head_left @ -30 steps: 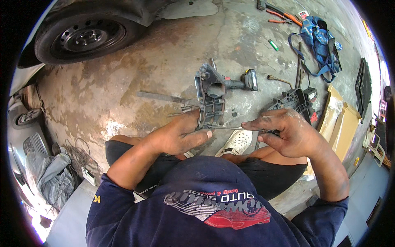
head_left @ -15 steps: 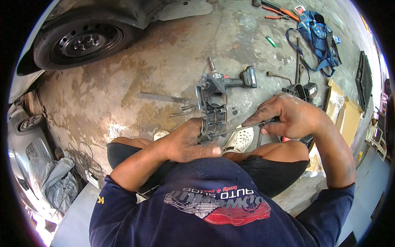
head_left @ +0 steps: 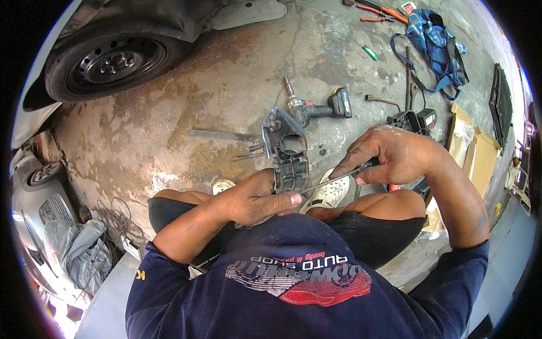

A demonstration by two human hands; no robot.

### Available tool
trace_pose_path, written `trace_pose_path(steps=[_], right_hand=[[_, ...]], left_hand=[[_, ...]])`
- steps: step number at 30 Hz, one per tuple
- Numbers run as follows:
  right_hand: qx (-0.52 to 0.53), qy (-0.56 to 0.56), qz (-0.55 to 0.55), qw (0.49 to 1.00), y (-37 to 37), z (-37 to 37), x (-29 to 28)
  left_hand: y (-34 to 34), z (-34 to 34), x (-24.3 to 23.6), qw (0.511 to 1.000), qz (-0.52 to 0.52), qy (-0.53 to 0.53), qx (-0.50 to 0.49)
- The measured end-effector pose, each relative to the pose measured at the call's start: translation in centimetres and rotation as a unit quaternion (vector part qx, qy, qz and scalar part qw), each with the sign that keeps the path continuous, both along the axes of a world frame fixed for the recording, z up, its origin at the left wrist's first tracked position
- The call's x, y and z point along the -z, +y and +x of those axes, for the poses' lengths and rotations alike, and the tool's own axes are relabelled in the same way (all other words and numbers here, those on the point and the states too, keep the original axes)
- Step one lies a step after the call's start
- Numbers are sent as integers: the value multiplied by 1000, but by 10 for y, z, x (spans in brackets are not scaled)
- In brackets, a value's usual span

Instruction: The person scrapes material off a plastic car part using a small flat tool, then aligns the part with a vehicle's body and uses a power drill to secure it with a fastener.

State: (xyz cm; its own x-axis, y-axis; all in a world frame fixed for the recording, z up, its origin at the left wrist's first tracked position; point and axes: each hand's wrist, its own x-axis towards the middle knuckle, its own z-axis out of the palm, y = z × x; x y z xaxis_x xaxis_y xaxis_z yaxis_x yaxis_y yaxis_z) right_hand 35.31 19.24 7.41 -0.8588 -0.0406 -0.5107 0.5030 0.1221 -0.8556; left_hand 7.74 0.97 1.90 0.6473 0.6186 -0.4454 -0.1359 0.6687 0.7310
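Low in front of me, my left hand (head_left: 254, 198) is closed around the lower end of a black ribbed plastic car part (head_left: 289, 169) with a round opening near its top. The thumb of that hand lies across the near side, pointing right. In my right hand (head_left: 389, 158), thumb and fingers pinch a thin metal rod with a dark handle end (head_left: 339, 179). Its shaft slants down left, and the tip reaches the part's lower right edge beside my left thumb; whether it touches is unclear. My left fingers are mostly hidden behind the part.
Beyond the part lies a cordless impact wrench (head_left: 316, 108). A flat metal bar (head_left: 223, 134) is on the concrete to the left. Rightward are a lug wrench (head_left: 381, 100), a blue bag (head_left: 433, 48) and cardboard (head_left: 480, 155). A car wheel (head_left: 116, 65) stands far left.
My left hand and the plastic part have shifted slightly left and toward me. The rod's tip has moved from across the part's lower end to its right edge.
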Motion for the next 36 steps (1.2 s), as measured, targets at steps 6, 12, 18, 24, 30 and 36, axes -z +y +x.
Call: trace_pose_path(steps=[6,12,18,24,30,36], right_hand=[[-3,22,-8,1000,1,2,4],[-46,25,-14,999,2,-6,6],[-14,4,45,999,-6,4,-7],[100,10,87,991,-32,30,-25],[180,-11,202,963,-72,28,-49],[220,-47,324,919,-124,6,-49]], left_hand=[[3,3,0,995,97,-28,3],[5,-1,6,979,191,16,64],[7,-6,-2,999,-23,-4,27],[17,-7,5,999,29,-17,-17],[20,-11,3,991,-10,-69,-117],[22,-16,20,992,63,-30,-110]])
